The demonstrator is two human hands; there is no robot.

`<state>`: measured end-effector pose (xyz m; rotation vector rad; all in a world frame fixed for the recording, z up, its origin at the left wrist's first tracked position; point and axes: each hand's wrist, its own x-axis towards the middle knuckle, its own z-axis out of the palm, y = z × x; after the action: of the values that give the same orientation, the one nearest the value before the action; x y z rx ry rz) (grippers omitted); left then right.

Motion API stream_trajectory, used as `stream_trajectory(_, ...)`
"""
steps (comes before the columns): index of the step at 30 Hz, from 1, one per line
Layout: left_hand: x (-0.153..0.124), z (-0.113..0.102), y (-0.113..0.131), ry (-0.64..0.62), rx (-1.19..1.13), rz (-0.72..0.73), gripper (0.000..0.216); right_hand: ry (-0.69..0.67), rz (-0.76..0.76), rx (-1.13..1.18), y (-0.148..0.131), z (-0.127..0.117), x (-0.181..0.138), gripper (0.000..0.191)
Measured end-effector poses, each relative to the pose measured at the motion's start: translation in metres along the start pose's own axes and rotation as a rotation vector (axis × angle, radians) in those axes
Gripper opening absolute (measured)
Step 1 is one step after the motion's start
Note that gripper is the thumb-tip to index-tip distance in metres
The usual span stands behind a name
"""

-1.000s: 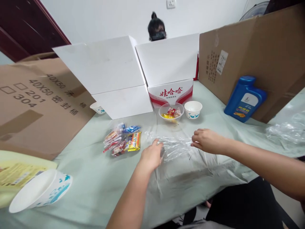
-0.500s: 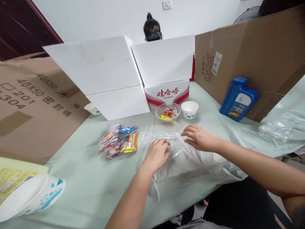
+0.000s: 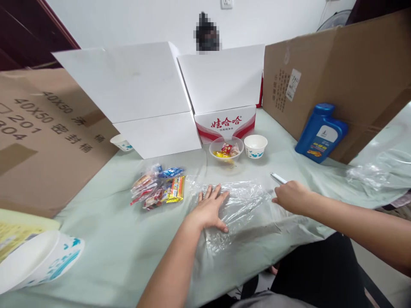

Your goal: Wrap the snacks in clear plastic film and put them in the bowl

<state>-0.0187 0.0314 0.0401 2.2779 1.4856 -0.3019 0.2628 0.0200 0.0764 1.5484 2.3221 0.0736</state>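
Note:
A thin clear plastic bag (image 3: 245,201) lies spread out on the cloth in front of me. My left hand (image 3: 210,209) rests flat on its left part, fingers spread. At its right edge, my right hand (image 3: 292,197) is closed, with thumb and fingers pinching the plastic. A slim white stick-like object (image 3: 278,178) shows just beyond the right knuckles; its near end is hidden, and I cannot tell whether the hand touches it. Left of the bag sits a pile of wrapped snacks (image 3: 159,188). Behind it stand a clear bowl of wrapped sweets (image 3: 226,150) and a white paper bowl (image 3: 256,147).
White cartons (image 3: 154,132) stand at the back, a person's head behind them. Brown cardboard boxes flank the table (image 3: 128,252), a blue bottle (image 3: 321,134) before the right one. A large paper tub (image 3: 64,261) lies tilted front left. Crumpled plastic (image 3: 369,175) lies right.
My left hand has flattened and spread on the plastic. My right hand has moved right and closed, and the bag is laid out wider. The white stick-like object has come into sight.

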Motion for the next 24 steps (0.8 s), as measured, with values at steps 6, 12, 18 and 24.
stream_trajectory(6,0.001,0.006,0.018,-0.01,0.015,0.115,0.122,0.302,-0.231,0.311,-0.025,-0.005,0.001,0.043)
stream_trajectory(12,0.0,0.012,0.018,-0.051,0.059,0.14,0.129,0.254,-0.254,0.459,-0.044,0.013,0.048,0.023)
stream_trajectory(18,-0.003,0.012,0.024,-0.058,0.067,0.197,0.125,0.234,0.185,0.513,0.029,-0.003,0.106,0.022)
stream_trajectory(24,-0.004,0.009,0.025,-0.062,0.045,0.24,0.12,0.459,0.17,0.453,0.016,-0.001,0.099,0.031)
